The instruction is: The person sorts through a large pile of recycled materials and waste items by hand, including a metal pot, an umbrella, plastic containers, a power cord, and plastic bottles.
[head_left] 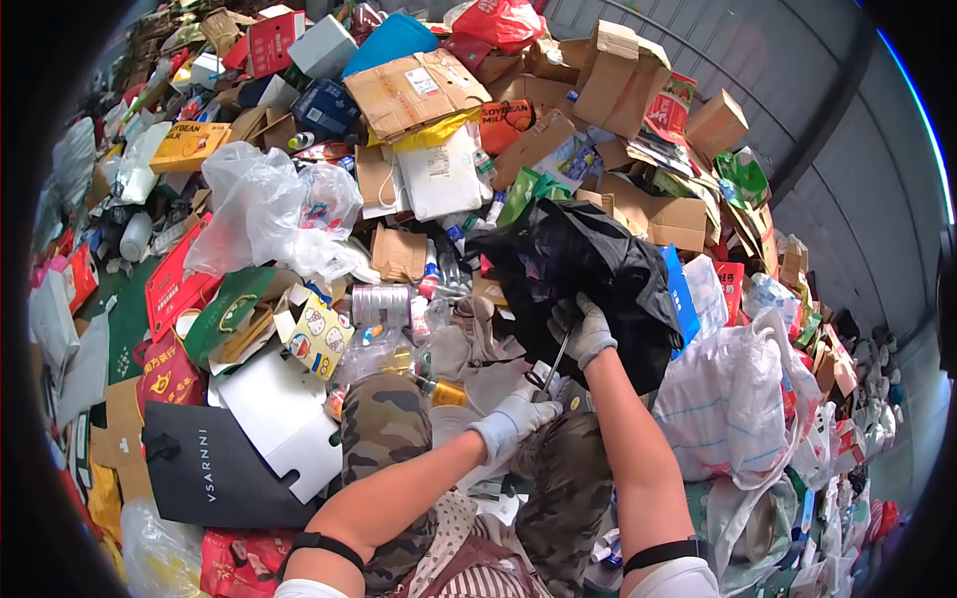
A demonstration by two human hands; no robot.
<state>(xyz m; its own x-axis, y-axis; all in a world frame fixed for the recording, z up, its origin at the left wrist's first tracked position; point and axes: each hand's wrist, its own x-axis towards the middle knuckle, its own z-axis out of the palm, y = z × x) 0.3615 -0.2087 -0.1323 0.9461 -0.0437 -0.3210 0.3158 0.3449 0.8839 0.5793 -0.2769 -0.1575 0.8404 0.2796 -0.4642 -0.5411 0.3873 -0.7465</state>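
Observation:
My left hand, in a pale work glove, is closed around the dark looped end of a thin metal tool between my knees. Its kind is not clear. The tool's shaft runs up to my right hand, also gloved. That hand's fingers are closed at the near edge of a large black plastic bag, which stands bunched up in front of me. What lies inside the bag is hidden in shadow. Below the hands are camouflage trouser legs.
Mixed waste rises all round. A black VSARNNI paper bag and a white card sheet lie left. A white woven sack is at right. Cardboard boxes and clear plastic bags pile ahead, against a metal wall.

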